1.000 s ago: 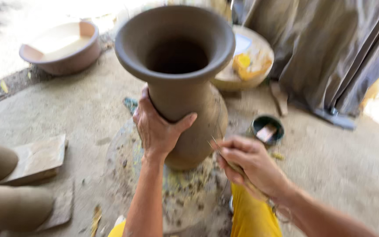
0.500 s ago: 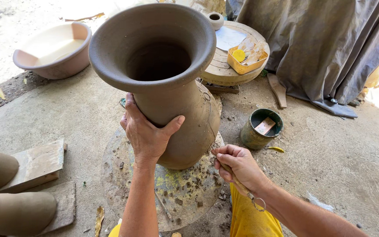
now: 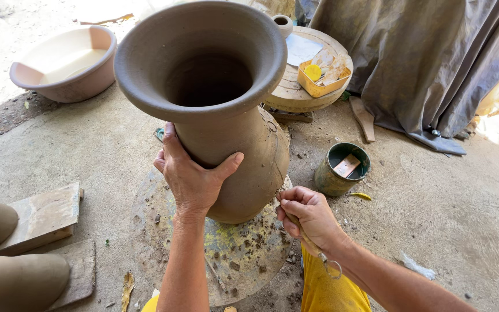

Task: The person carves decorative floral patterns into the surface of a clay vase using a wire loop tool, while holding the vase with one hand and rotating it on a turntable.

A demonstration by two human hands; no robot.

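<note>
A tall unfired clay vase (image 3: 226, 115) with a wide flared mouth stands on a round turntable disc (image 3: 163, 231) on the ground. My left hand (image 3: 192, 173) is wrapped around the vase's neck, thumb to the right. My right hand (image 3: 310, 216) is closed on a thin trimming tool (image 3: 319, 254) with a wire loop at its lower end; the tool's upper end meets the vase's lower right side. Clay scraps lie scattered on the disc near the vase's foot.
A small green can (image 3: 342, 169) holding a flat piece stands to the right. Behind are a round wooden stand (image 3: 295, 92) with a yellow tray, a pink basin (image 3: 64, 63) and grey cloth (image 3: 417, 63). Two clay pots (image 3: 12, 280) and wooden boards (image 3: 44, 216) lie at left.
The view has moved closer and lower over the vase. My left hand stays on the neck; my right hand with the tool has shifted slightly toward the vase's lower side.
</note>
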